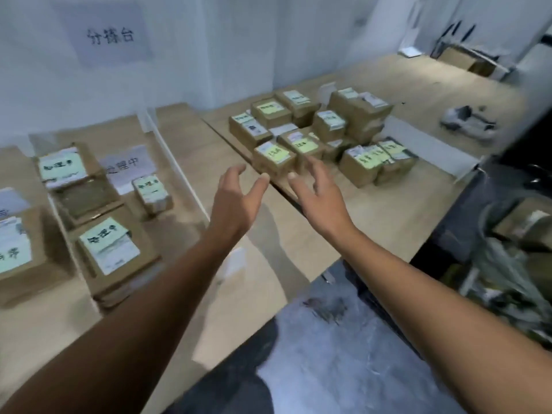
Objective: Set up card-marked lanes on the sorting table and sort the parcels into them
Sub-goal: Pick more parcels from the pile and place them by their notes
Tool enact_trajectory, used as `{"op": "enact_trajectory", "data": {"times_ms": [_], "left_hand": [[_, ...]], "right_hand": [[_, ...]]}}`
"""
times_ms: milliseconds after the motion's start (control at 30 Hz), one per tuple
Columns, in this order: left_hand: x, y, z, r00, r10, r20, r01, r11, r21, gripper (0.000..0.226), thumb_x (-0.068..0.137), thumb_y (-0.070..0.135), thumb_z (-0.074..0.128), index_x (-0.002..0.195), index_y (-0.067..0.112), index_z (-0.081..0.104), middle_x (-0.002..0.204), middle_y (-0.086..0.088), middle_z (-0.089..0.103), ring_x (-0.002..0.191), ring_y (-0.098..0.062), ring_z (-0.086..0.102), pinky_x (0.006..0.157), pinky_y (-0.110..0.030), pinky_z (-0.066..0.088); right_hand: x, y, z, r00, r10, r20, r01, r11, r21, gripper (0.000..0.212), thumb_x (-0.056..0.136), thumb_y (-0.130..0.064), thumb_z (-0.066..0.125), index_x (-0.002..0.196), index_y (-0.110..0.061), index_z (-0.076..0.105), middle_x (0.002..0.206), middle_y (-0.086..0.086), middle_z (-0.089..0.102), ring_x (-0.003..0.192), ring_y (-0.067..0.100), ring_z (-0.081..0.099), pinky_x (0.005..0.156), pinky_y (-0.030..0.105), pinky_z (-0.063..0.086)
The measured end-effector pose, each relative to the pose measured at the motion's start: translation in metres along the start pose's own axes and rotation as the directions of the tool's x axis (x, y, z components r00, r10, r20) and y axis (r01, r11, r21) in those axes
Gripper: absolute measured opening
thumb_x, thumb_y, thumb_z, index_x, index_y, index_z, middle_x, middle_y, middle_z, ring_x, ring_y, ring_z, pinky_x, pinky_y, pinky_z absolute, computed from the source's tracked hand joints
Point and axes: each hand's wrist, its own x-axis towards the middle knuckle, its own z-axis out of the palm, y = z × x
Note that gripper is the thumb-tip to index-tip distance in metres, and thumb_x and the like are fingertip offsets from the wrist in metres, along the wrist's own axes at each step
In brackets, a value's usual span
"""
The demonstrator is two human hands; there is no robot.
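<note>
A pile of small brown parcels [325, 135] with green sticky notes sits on the right wooden table. Both my arms reach toward it. My left hand [239, 195] and my right hand [319, 192] hover with spread fingers, empty, just short of the nearest parcel [273, 158]. On the left sorting table [191, 162], white strips [176, 165] mark lanes. One lane holds a white card [127, 168] and several parcels with green notes, such as one parcel [115, 252] near the front.
A paper sign [109, 35] hangs on the white wall. A grey tape gun [469, 122] lies at the right of the far table. Cardboard boxes [466, 62] stand at the back right. Dark bins with bags [513, 264] are at the right; grey floor below.
</note>
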Motion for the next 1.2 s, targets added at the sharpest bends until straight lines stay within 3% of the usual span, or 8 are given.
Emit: {"op": "enact_trajectory", "data": {"times_ms": [67, 167, 400, 633, 800, 967, 1067, 1200], "left_hand": [[-0.010, 0.027, 0.063, 0.998, -0.007, 0.054, 0.010, 0.998, -0.054, 0.053, 0.095, 0.046, 0.066, 0.137, 0.016, 0.055, 0.137, 0.005, 0.056, 0.126, -0.007, 0.050, 0.095, -0.005, 0.028], [-0.015, 0.058, 0.140, 0.990, -0.012, 0.144, 0.024, 0.996, -0.084, 0.058, 0.095, 0.049, 0.064, 0.142, 0.017, 0.052, 0.143, 0.000, 0.056, 0.127, -0.012, 0.051, 0.104, -0.021, 0.035], [0.034, 0.078, 0.303, 0.974, 0.004, 0.227, 0.008, 0.999, -0.054, 0.065, 0.096, 0.054, 0.060, 0.146, 0.015, 0.047, 0.149, -0.005, 0.049, 0.136, -0.017, 0.045, 0.104, -0.025, 0.029], [0.105, 0.067, 0.451, 0.965, -0.152, 0.214, 0.178, 0.978, -0.107, 0.063, 0.092, 0.057, 0.060, 0.142, 0.020, 0.049, 0.143, -0.001, 0.051, 0.118, -0.010, 0.050, 0.089, -0.027, 0.038], [0.150, 0.058, 0.490, 0.961, -0.237, 0.145, 0.244, 0.969, -0.031, 0.077, 0.086, 0.069, 0.061, 0.142, 0.017, 0.047, 0.140, -0.001, 0.050, 0.118, -0.009, 0.046, 0.091, -0.025, 0.038], [0.204, 0.018, 0.519, 0.915, -0.403, 0.023, 0.400, 0.912, 0.089, 0.080, 0.091, 0.059, 0.062, 0.152, 0.014, 0.037, 0.157, -0.008, 0.039, 0.138, -0.022, 0.043, 0.099, -0.028, 0.034], [0.231, -0.005, 0.539, 0.868, -0.497, -0.006, 0.495, 0.863, 0.099, 0.086, 0.091, 0.061, 0.062, 0.155, 0.012, 0.030, 0.162, -0.009, 0.033, 0.143, -0.026, 0.040, 0.100, -0.029, 0.032], [0.263, -0.031, 0.574, 0.777, -0.629, -0.026, 0.629, 0.777, -0.025, 0.088, 0.092, 0.056, 0.063, 0.157, 0.013, 0.023, 0.161, -0.009, 0.035, 0.141, -0.028, 0.042, 0.100, -0.029, 0.035]], "right_hand": [[-0.005, 0.034, -0.060, 0.997, 0.048, -0.055, -0.049, 0.999, -0.021, 0.063, 0.099, -0.052, 0.055, 0.154, -0.025, 0.039, 0.159, -0.004, 0.041, 0.143, 0.009, 0.039, 0.116, 0.034, 0.035], [-0.006, 0.081, -0.129, 0.988, 0.110, -0.108, -0.114, 0.993, -0.029, 0.063, 0.099, -0.053, 0.054, 0.154, -0.026, 0.040, 0.158, -0.004, 0.042, 0.141, 0.009, 0.041, 0.116, 0.035, 0.036], [0.036, 0.196, -0.228, 0.961, 0.240, -0.134, -0.244, 0.970, -0.011, 0.059, 0.099, -0.055, 0.053, 0.151, -0.030, 0.041, 0.152, -0.008, 0.045, 0.135, 0.005, 0.042, 0.117, 0.040, 0.038], [0.123, 0.297, -0.295, 0.938, 0.348, 0.007, -0.347, 0.937, -0.041, 0.057, 0.101, -0.049, 0.056, 0.152, -0.029, 0.041, 0.150, -0.008, 0.048, 0.133, 0.002, 0.044, 0.112, 0.032, 0.039], [0.194, 0.335, -0.304, 0.922, 0.351, 0.165, -0.357, 0.934, 0.014, 0.063, 0.091, -0.063, 0.055, 0.148, -0.036, 0.045, 0.146, -0.017, 0.049, 0.132, -0.004, 0.044, 0.108, 0.026, 0.039], [0.286, 0.392, -0.277, 0.899, 0.326, 0.293, -0.284, 0.942, -0.179, 0.049, 0.098, -0.046, 0.057, 0.142, -0.025, 0.051, 0.141, -0.003, 0.055, 0.125, 0.013, 0.051, 0.095, 0.030, 0.040], [0.335, 0.426, -0.253, 0.902, 0.297, 0.315, -0.204, 0.934, -0.294, 0.045, 0.099, -0.046, 0.053, 0.136, -0.021, 0.055, 0.131, 0.001, 0.059, 0.113, 0.015, 0.051, 0.087, 0.034, 0.041], [0.388, 0.463, -0.226, 0.905, 0.210, 0.369, 0.039, 0.824, -0.565, 0.055, 0.101, -0.052, 0.043, 0.136, -0.012, 0.057, 0.137, 0.009, 0.056, 0.126, 0.032, 0.041, 0.099, 0.046, 0.043]]}}
